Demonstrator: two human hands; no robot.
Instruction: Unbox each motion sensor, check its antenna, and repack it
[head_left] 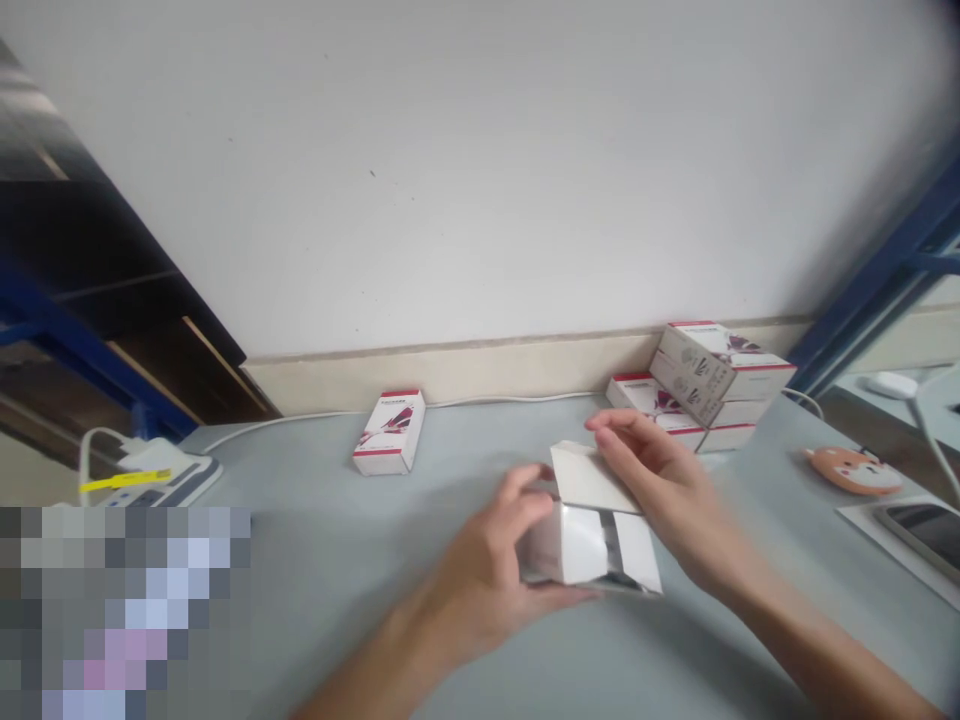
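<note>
White carton (pixel 583 545), end flaps open, over worktop (pixel 315 570). Left hand (pixel 496 545) grip clasps it; right hand (pixel 666 472) at raised flap (pixel 592 480), can't tell if pinching. Skewed push might crease flap. Stacked printed boxes (pixel 709 385) beyond.

Desk (pixel 322 560) runs along the wall (pixel 487 200). From where I stand: carton (pixel 585 545) between left hand (pixel 495 555) and right hand (pixel 664 475). Single box (pixel 390 432) farther back, off to the left. Stacked boxes (pixel 739 385) at back right, near the wall. Cable (pixel 517 400) passes behind the single box. Power strip (pixel 176 482) far left; phone (pixel 926 530) far right, trinket (pixel 855 470) just behind it.
</note>
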